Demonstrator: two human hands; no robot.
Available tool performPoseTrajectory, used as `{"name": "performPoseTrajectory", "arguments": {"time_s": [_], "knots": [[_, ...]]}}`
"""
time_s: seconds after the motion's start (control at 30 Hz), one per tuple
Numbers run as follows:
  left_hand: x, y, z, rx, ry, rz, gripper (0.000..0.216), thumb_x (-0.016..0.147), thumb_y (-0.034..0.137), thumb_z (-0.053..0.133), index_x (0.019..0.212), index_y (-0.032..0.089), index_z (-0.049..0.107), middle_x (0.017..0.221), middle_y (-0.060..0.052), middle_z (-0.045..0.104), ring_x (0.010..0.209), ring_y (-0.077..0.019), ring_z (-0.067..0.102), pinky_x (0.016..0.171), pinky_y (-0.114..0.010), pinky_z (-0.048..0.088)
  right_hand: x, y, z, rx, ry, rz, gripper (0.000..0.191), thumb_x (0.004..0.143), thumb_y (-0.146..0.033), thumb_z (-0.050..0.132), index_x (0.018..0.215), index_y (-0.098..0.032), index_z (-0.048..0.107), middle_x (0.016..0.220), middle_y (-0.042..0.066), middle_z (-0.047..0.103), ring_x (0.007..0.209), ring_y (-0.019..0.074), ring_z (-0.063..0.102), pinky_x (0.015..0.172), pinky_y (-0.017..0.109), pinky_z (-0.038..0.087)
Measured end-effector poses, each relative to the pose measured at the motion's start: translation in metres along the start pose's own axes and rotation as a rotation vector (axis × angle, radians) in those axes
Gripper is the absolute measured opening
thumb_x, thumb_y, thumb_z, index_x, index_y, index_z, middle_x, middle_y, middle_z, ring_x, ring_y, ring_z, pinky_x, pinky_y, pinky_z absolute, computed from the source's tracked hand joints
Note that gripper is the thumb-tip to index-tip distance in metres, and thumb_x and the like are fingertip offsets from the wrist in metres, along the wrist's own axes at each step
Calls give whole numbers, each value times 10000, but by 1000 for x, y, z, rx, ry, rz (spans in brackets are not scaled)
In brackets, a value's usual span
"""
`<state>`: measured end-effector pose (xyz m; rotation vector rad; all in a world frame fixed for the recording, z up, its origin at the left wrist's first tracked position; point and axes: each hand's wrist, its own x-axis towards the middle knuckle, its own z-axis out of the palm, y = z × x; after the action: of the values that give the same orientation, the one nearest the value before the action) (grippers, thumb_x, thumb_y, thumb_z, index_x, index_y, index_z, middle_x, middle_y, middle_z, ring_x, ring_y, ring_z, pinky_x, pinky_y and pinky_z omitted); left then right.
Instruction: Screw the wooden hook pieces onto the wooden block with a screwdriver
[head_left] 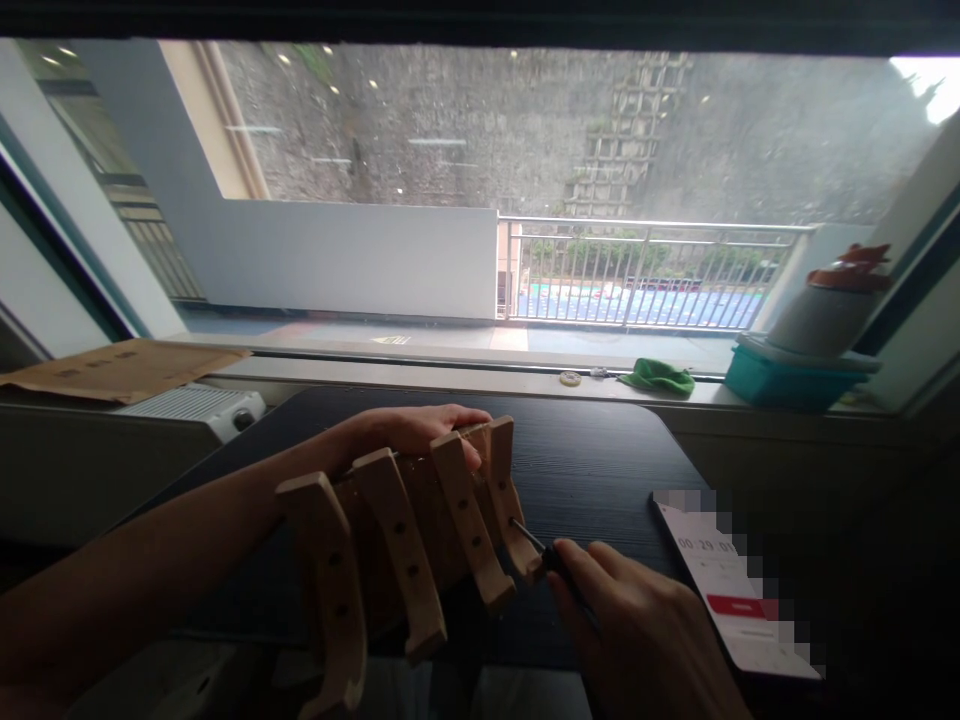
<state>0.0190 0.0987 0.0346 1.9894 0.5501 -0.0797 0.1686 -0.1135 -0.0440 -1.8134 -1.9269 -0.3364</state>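
Observation:
My left hand (424,430) is wrapped over the far side of a wooden frame (459,515), with the thumb between two of its slats. Several pale curved slats with dark holes run across the frame's darker board, which is tilted toward me. My right hand (641,615) grips the dark handle of a screwdriver (531,538). The metal shaft points up and left, its tip at the lower hole of the rightmost slat. Whether a screw sits in that hole cannot be made out.
The frame is above a dark table (592,440). To the right lies a phone (720,570) showing a timer. Along the windowsill are a green cloth (656,376), a tape roll (570,379) and a teal box (795,378). A brown envelope (124,368) rests at left.

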Motion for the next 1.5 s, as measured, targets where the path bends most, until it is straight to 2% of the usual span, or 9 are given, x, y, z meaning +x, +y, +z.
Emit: {"name": "performPoseTrajectory", "arguments": {"time_s": [0.17,0.4,0.6,0.77,0.93,1.03,1.17,1.37,1.5], "knots": [[11,-6,-7,-120,-61,-36,427,671,244,633,1067,144,510,951,-14,628,862,-189,585,732,-267,449,6,2,-3,-66,-56,-88,177,894,-171,399,809,-205,551,657,-9,568,500,104,525,457,246,258],[7,6,-1,151,-44,-8,406,671,262,629,1057,161,557,894,6,634,828,-183,572,667,-216,432,9,8,-5,50,-158,124,225,896,-260,423,723,-228,564,649,-26,616,558,122,603,485,237,299],[4,11,3,237,-22,6,444,676,274,622,1098,154,554,928,1,639,858,-198,569,668,-216,425,0,-4,0,54,-52,55,158,841,-176,439,944,-232,546,735,-26,647,572,124,621,481,231,317],[4,6,1,157,-21,-2,449,673,274,622,1097,156,531,937,-2,631,869,-203,570,686,-230,442,0,0,0,37,-71,17,139,828,-115,427,803,-222,513,661,-33,615,525,119,592,461,232,291],[7,0,-3,80,-67,-16,494,659,321,655,1107,176,507,978,-25,616,879,-223,595,708,-264,475,0,13,3,171,-166,190,82,878,-282,460,893,-232,523,676,-32,661,584,145,642,474,221,342],[8,-1,-4,117,-46,-39,541,647,328,668,1140,186,498,1017,-36,618,915,-238,599,720,-274,486,-4,16,5,148,-219,235,113,882,-291,444,940,-236,523,692,-26,670,599,162,653,487,232,353],[8,-4,-5,87,-49,-44,523,664,335,668,1131,183,490,1012,-35,616,907,-225,605,717,-270,494,-8,18,2,44,-186,70,125,825,-164,470,920,-231,517,777,-20,637,610,137,623,492,236,327],[11,-11,-6,43,-46,-6,430,690,321,660,1070,183,516,943,-12,606,857,-196,601,700,-253,485,3,21,-6,-193,-133,-284,261,735,-26,422,917,-189,515,688,-6,546,514,126,494,456,267,232],[12,-11,-3,104,-39,3,384,695,287,633,1050,190,525,905,-4,615,830,-193,601,644,-234,477,7,23,-2,-164,-87,-314,177,738,-50,409,739,-209,488,586,-21,505,435,129,444,434,278,199]]}}
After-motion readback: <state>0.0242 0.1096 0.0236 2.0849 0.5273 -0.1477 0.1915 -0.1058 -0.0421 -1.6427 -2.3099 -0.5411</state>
